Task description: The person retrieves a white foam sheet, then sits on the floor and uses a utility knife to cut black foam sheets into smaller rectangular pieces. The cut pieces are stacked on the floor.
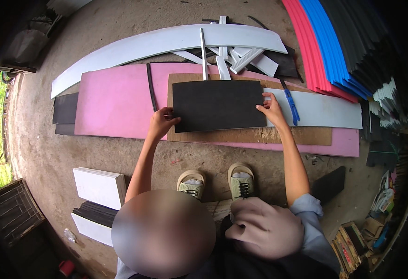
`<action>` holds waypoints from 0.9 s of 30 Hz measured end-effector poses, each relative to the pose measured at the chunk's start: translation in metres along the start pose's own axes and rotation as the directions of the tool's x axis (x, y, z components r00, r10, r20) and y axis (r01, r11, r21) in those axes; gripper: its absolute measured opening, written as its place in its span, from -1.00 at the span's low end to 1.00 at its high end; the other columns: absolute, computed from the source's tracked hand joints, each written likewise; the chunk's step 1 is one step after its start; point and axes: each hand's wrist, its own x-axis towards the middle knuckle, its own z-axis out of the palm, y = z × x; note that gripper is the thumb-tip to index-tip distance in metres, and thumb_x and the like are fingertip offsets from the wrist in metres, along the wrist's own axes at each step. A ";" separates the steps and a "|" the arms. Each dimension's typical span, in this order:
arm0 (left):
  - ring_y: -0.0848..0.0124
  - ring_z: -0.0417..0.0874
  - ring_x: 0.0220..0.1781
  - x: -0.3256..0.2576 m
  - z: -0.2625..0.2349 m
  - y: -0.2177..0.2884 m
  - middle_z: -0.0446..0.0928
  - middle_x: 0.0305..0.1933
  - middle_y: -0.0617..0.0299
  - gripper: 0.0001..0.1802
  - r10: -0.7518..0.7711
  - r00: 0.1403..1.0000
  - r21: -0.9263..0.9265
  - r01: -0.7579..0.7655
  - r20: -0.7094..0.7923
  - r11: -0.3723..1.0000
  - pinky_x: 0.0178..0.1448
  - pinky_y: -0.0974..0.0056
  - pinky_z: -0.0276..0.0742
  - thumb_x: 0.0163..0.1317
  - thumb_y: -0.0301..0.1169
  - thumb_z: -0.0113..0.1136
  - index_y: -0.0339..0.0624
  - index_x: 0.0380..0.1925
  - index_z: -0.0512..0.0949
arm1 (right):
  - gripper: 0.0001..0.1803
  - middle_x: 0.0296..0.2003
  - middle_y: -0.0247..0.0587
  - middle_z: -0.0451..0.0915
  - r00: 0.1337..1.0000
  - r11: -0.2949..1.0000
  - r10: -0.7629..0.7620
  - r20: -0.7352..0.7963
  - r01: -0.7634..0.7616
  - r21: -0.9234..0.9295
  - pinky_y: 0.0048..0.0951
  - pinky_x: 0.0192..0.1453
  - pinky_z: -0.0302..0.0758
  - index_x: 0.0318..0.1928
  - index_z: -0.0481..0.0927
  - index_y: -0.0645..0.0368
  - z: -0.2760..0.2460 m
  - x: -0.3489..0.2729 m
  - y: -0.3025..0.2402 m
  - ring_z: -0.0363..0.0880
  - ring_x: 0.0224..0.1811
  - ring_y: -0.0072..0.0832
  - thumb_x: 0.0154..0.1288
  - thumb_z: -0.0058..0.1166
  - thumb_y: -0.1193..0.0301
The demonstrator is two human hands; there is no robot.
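Observation:
Between my two hands is a black rectangular foam sheet (pixel 219 105). My left hand (pixel 164 123) pinches its lower left corner, thumb on top. At the right edge, my right hand (pixel 271 110) grips it with thumb and fingers. Beneath the black sheet lies a brown board (pixel 250 136), which rests on a large pink sheet (pixel 113 100). A long white strip (pixel 327 109) extends to the right from under the black sheet. On that strip, to the right of my right hand, lies a blue-handled cutter knife (pixel 291 107).
White and black offcuts (pixel 248 60) lie in a heap beyond the board, with a long curved white sheet (pixel 166 42). Tall stacks of red, blue (pixel 327 44) and black sheets stand at the far right. Piled white and black pieces (pixel 99 187) sit near left. My shoes (pixel 240 181) are close by.

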 end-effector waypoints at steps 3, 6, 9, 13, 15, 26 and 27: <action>0.38 0.62 -0.19 0.002 0.001 0.008 0.56 -0.21 0.05 -0.46 0.011 1.000 0.076 -0.012 0.004 0.997 -0.10 0.33 0.52 -0.12 -0.41 0.37 -0.35 -0.09 0.44 | -0.42 -0.35 -0.19 0.40 1.000 0.999 -0.018 0.015 0.018 0.047 -0.45 -0.29 0.45 0.00 0.34 0.11 -0.003 0.002 0.007 0.42 -0.40 -0.50 -0.08 0.29 0.42; 0.36 0.59 -0.17 0.000 -0.004 0.014 0.55 -0.19 0.02 -0.47 -0.055 0.997 -0.052 0.058 0.046 0.997 -0.07 0.33 0.50 -0.11 -0.44 0.35 -0.39 -0.10 0.41 | -0.40 -0.26 -0.15 0.39 0.999 0.998 0.042 0.011 -0.043 0.052 -0.42 -0.23 0.46 0.04 0.29 0.11 0.005 0.000 0.005 0.42 -0.31 -0.45 -0.03 0.26 0.44; 0.35 0.59 -0.17 -0.009 -0.020 0.013 0.54 -0.19 0.01 -0.48 -0.101 0.994 -0.185 0.108 0.044 0.977 -0.07 0.34 0.50 -0.08 -0.49 0.33 -0.43 -0.09 0.38 | -0.39 -0.18 -0.12 0.37 0.995 0.993 0.099 0.021 -0.100 0.064 -0.38 -0.18 0.47 0.08 0.24 0.12 0.027 -0.003 -0.005 0.42 -0.21 -0.40 0.01 0.23 0.46; 0.33 0.60 -0.18 -0.007 -0.049 -0.019 0.57 -0.25 0.03 -0.53 -0.119 0.993 -0.192 0.118 0.002 0.974 -0.10 0.33 0.53 -0.08 -0.54 0.30 -0.45 -0.13 0.41 | -0.40 -0.29 -0.10 0.36 0.989 0.969 -0.138 -0.049 0.124 -0.212 -0.27 -0.07 0.34 0.06 0.26 0.10 0.064 -0.008 -0.019 0.35 -0.23 -0.30 -0.01 0.24 0.41; 0.29 0.61 -0.19 -0.008 -0.050 -0.033 0.58 -0.25 0.03 -0.57 -0.062 0.992 -0.052 0.057 -0.106 0.997 -0.09 0.29 0.53 -0.11 -0.50 0.32 -0.39 -0.18 0.47 | -0.37 -0.28 -0.06 0.36 0.991 0.967 -0.132 0.002 0.130 -0.219 -0.24 -0.01 0.29 0.10 0.24 0.11 0.075 -0.010 -0.026 0.32 -0.17 -0.23 0.01 0.22 0.38; 0.06 0.55 -0.18 -0.027 -0.033 -0.020 0.51 -0.18 -0.07 -0.57 0.098 0.949 0.342 0.011 -0.300 0.940 -0.08 0.11 0.46 -0.08 -0.39 0.27 -0.20 -0.12 0.54 | -0.63 -0.28 -0.05 0.48 0.922 0.845 -0.091 0.377 0.272 -0.461 -0.29 -0.03 0.37 -0.10 0.45 0.23 -0.078 -0.006 -0.095 0.47 -0.15 -0.22 0.12 0.10 0.30; 0.05 0.53 -0.14 -0.027 -0.034 -0.019 0.49 -0.15 -0.09 -0.52 0.100 0.954 0.338 0.001 -0.281 0.941 -0.05 0.11 0.45 -0.07 -0.42 0.26 -0.22 -0.05 0.49 | -0.64 -0.28 -0.02 0.49 0.929 0.753 -0.114 0.353 0.313 -0.580 -0.28 -0.03 0.38 -0.11 0.47 0.24 -0.091 -0.012 -0.109 0.48 -0.15 -0.19 0.11 0.11 0.31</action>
